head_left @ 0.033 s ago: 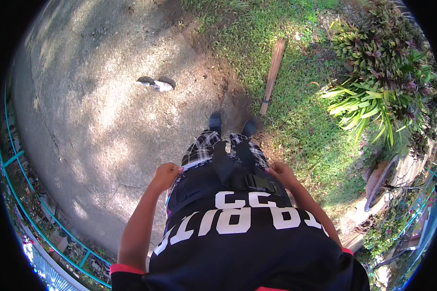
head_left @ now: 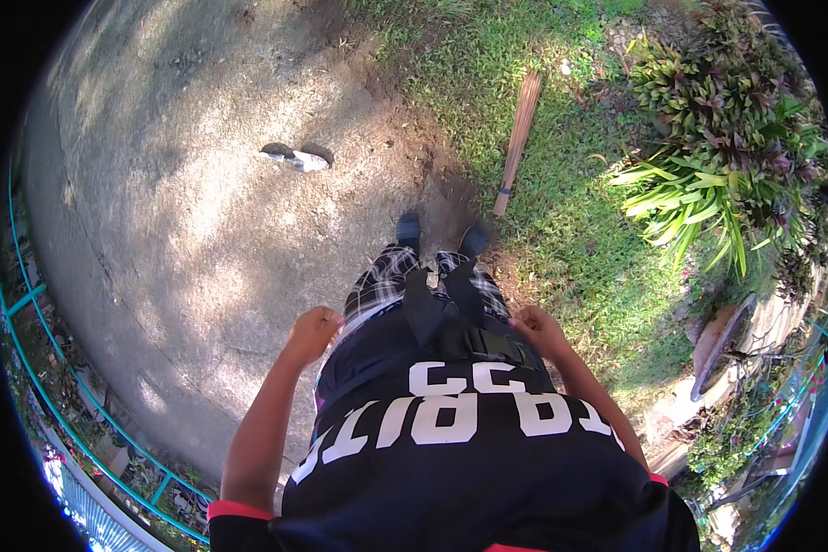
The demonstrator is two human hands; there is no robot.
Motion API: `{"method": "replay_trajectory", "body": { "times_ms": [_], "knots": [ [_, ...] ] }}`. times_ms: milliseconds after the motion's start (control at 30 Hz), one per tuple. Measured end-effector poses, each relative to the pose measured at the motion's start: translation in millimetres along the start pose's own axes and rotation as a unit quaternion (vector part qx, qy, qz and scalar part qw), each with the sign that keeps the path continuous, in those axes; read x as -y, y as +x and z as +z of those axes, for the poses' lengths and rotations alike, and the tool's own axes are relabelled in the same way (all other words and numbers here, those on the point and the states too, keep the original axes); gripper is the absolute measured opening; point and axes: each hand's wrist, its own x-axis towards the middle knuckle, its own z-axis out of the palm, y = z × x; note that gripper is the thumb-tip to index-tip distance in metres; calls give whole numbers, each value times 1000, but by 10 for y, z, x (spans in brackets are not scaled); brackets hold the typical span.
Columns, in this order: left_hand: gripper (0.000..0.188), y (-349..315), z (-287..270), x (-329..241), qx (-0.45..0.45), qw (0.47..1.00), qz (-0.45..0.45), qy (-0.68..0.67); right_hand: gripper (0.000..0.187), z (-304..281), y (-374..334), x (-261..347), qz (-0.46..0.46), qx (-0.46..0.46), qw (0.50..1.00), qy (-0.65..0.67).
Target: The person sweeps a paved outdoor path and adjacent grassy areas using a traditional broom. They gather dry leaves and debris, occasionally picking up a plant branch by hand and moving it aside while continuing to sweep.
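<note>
My left hand is at the left side of my waist, fingers curled together against the edge of my black shirt and the plaid shorts. On the other side, my right hand is curled the same way at the right edge of the clothes. Whether cloth is pinched in the fingertips cannot be made out. Dark straps hang down my front, with a black buckle beside them. A stick broom lies on the grass ahead, out of reach of both hands.
A small black and white object lies on the concrete ahead left. Leafy plants grow on the right, above a rounded slab. A turquoise railing curves along the left. My dark shoes stand where concrete meets grass.
Both hands have shifted very slightly at the edges of the clothes. The broom and the other objects have stayed in place.
</note>
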Motion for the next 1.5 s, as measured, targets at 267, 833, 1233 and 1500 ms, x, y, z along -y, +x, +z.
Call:
{"method": "replay_trajectory", "body": {
  "times_ms": [267,833,1233,1500],
  "knots": [
    [24,-219,-429,-945,31,989,120,-81,19,-671,-475,754,-141,101,936,306],
    [10,-430,-388,-1464,-67,891,416,170,39,-674,-712,1473,-367,188,906,95],
    [27,804,-137,-1448,396,910,117,-26,31,-731,728,999,-212,-33,976,43],
    [24,2362,676,-1131,111,966,204,111,34,-260,2829,-715,47,-257,963,70]
  ]
}}
